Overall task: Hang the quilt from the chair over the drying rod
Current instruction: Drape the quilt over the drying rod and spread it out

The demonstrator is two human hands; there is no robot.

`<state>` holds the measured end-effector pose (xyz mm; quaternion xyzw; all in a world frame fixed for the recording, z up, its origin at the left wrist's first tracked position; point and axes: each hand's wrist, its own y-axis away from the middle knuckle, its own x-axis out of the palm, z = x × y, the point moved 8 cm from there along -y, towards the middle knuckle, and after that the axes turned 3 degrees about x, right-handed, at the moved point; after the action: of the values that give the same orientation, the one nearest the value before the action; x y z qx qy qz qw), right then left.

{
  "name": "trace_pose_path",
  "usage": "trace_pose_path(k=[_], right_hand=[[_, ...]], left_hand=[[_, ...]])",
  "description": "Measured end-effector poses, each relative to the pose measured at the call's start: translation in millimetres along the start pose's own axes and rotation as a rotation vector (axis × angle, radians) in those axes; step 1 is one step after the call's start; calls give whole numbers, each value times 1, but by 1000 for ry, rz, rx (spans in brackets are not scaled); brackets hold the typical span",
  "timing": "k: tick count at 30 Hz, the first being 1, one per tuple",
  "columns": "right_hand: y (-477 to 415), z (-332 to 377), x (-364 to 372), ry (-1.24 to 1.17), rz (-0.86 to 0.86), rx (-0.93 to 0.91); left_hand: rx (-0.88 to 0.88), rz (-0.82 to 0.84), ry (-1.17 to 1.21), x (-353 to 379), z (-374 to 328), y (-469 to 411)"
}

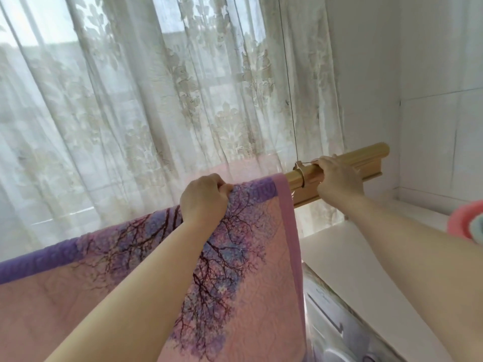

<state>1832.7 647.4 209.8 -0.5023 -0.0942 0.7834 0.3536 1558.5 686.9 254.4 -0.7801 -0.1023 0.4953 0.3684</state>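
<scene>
The left hand's fingers (225,188) are clamped on the top fold of the pink quilt (243,270) at centre frame. The right hand (337,176) has its fingers curled around the bare golden drying rod (366,155), right of centre. The quilt drapes over the rod, running to the lower left, before a lace curtain (156,87).

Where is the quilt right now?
In the head view, the quilt hangs over the drying rod at lower centre-left, before the lace curtain, gripped by the left hand.
</scene>
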Motion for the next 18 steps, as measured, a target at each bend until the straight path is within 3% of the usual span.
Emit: trace_pose_path(k=[8, 14, 18], right_hand=[[12, 5, 0, -119, -40, -59], [15, -3, -5, -47, 41, -60], [24, 9, -8, -39, -56, 54]], left_hand=[[115, -164, -62, 20, -57, 10], [279, -112, -103, 17, -67, 14], [221, -54, -354, -2, -25, 12]])
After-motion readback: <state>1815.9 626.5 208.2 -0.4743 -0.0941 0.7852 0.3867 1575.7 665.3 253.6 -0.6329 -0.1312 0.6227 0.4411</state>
